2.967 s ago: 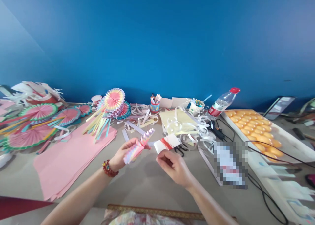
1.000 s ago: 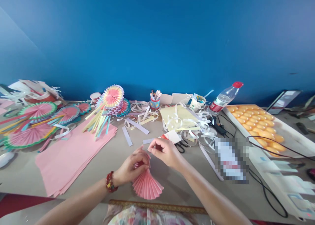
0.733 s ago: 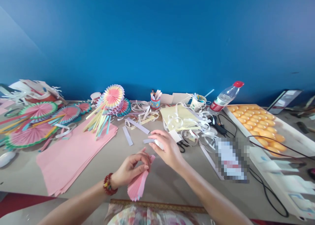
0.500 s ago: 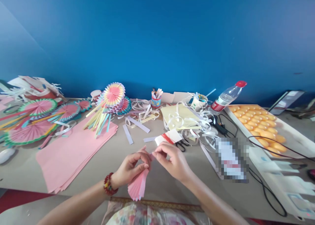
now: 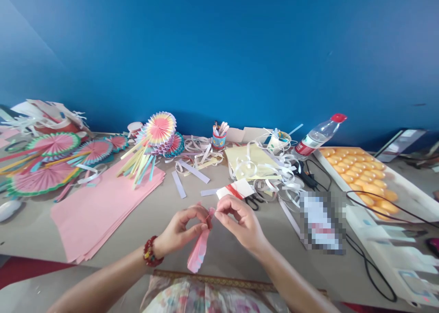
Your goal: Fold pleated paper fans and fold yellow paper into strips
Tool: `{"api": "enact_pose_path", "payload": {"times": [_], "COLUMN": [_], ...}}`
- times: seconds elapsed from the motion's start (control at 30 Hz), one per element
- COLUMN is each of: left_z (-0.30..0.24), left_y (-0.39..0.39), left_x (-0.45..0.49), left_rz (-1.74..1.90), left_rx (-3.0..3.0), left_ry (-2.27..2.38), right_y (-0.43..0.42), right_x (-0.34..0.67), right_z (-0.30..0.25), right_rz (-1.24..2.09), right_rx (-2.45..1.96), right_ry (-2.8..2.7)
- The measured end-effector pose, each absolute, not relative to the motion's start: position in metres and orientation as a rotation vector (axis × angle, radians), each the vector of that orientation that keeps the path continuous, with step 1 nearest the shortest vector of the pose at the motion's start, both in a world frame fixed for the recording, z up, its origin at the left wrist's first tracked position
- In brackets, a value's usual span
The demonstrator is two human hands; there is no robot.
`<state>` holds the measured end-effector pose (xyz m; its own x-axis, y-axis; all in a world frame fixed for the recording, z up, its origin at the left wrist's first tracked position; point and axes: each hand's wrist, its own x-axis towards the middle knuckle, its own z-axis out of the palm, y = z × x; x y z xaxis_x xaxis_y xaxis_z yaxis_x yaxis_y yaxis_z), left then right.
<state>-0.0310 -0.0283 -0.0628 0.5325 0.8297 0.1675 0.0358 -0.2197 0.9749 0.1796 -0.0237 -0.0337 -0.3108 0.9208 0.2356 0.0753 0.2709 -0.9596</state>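
My left hand (image 5: 183,226) is closed around the upper part of a pleated pink paper fan (image 5: 198,253), whose folded lower end hangs below the fingers. Close beside it, my right hand (image 5: 240,224) pinches thumb and forefinger together near the fan's narrow top. A very fine line shows between the hands, too thin to name, and what the right fingertips hold cannot be made out. Just beyond the right hand lie a white card with a red band (image 5: 236,189) and black-handled scissors (image 5: 254,202), partly covered by the card.
Stacked pink paper (image 5: 109,212) and finished paper rosettes (image 5: 55,144) are on the left. White paper strips (image 5: 245,167) tangle over yellow sheets. A bottle (image 5: 317,137), a tray of yellow domed pieces (image 5: 411,185), black cables and a white power strip (image 5: 387,244) stand right.
The pink fan has turned in my left hand and now looks narrower, more edge-on. Both hands stay nearly in place, the right fingertips slightly farther from the left. The view has shifted a little.
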Motion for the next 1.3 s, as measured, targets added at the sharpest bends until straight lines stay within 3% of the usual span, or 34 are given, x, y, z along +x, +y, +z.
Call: {"api": "enact_pose_path", "payload": {"times": [0.57, 0.97, 1.3], "left_z": [-0.029, -0.028, -0.036], "left_y": [-0.013, -0.013, -0.013], "left_x": [-0.016, -0.010, -0.007], "left_rz": [0.662, 0.795, 0.888], "left_rx": [1.885, 1.678, 1.679], "left_ry": [0.862, 0.875, 0.865], "right_y": [-0.014, -0.026, -0.035], "right_x": [0.170, 0.177, 0.180], "right_z": [-0.024, -0.035, -0.041], "right_rz": [1.225, 1.348, 1.081], "right_rx": [-0.852, -1.080, -1.191], "right_ry": [-1.633, -1.548, -1.744]}}
